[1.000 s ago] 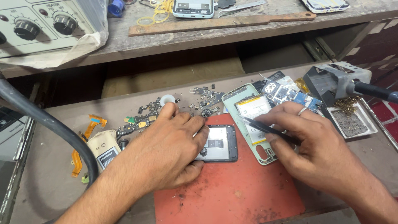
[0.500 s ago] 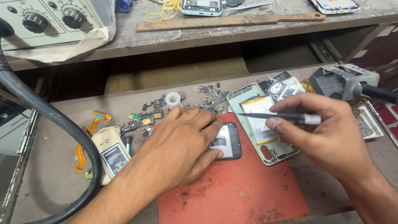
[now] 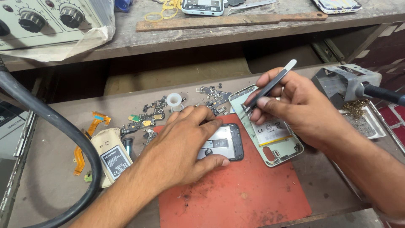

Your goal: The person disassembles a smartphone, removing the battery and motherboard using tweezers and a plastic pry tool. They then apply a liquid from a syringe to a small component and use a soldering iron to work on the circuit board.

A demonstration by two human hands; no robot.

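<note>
Two-fingered right hand (image 3: pixel 295 105) pinches tweezers (image 3: pixel 270 86), tips slanting down-left toward phone (image 3: pixel 221 145).

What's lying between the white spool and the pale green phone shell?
In the head view, small dark circuit boards and loose parts lie scattered on the bench between the white spool and the green shell.

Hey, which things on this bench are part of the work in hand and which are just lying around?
In use: left hand holding the opened black phone on the red mat; right hand with tweezers.

Lying about: pale green phone shell, loose battery, orange flex cable, white spool.
</note>
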